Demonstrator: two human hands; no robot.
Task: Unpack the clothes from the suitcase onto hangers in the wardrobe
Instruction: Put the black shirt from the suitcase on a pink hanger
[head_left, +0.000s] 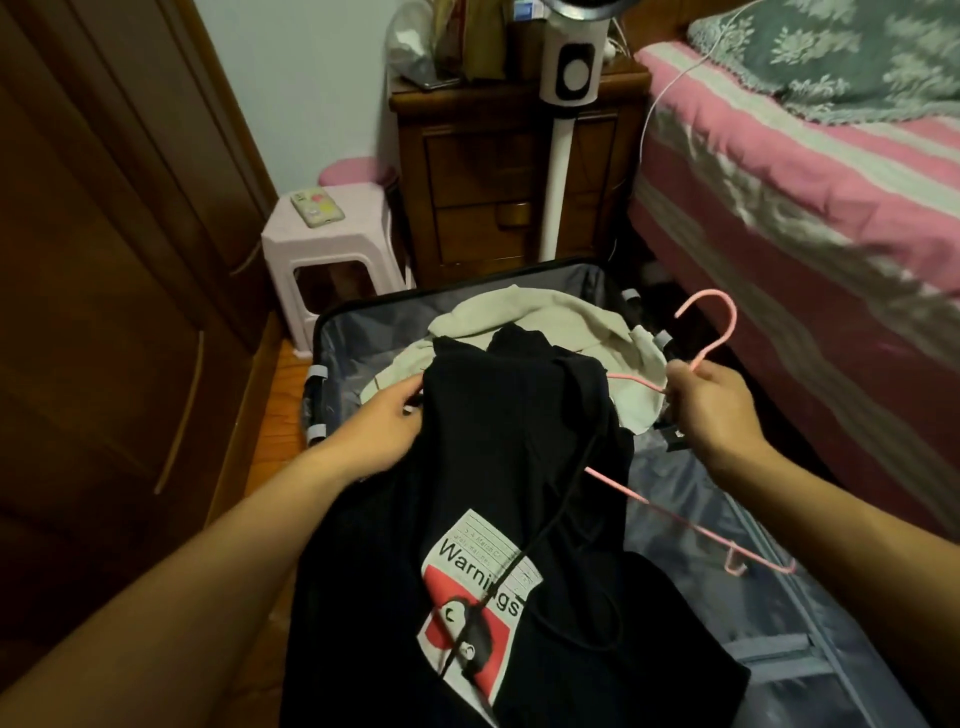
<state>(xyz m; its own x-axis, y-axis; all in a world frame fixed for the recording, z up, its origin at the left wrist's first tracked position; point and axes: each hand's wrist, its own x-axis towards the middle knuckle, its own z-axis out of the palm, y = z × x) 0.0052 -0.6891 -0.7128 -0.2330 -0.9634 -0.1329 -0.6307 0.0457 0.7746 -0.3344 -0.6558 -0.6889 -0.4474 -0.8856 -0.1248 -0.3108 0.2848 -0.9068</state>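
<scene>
- Bedroom floor space is tight: a dark wooden wardrobe (104, 260) fills my left side, its door closed as far as I can see; a bed (810, 208) with a pink striped cover runs along my right; a wooden nightstand (498, 171) stands against the far wall, with a white fan (569, 73) in front of it and a pale pink stool (332, 244) to its left carrying a phone (317, 207).
- Between wardrobe and bed the suitcase (343, 338) lies open on the floor, grey lining showing; I judge it sits there so both are within reach.
- Over it hangs the black hoodie (509, 467), printed front toward me, drawcord trailing across the print; it is lifted clear of the case so the hanger can go in.
- Beneath and behind it a cream garment (545, 317) waits in the suitcase, not yet unpacked.
- My left hand (384, 426) grips the hoodie's left shoulder edge, fingers curled into the cloth; this holds the neck up, I think.
- My right hand (711, 400) pinches the pink hanger (691, 530) just below its hook; one arm disappears under the hoodie, the other juts out to the right, so threading looks half done.
</scene>
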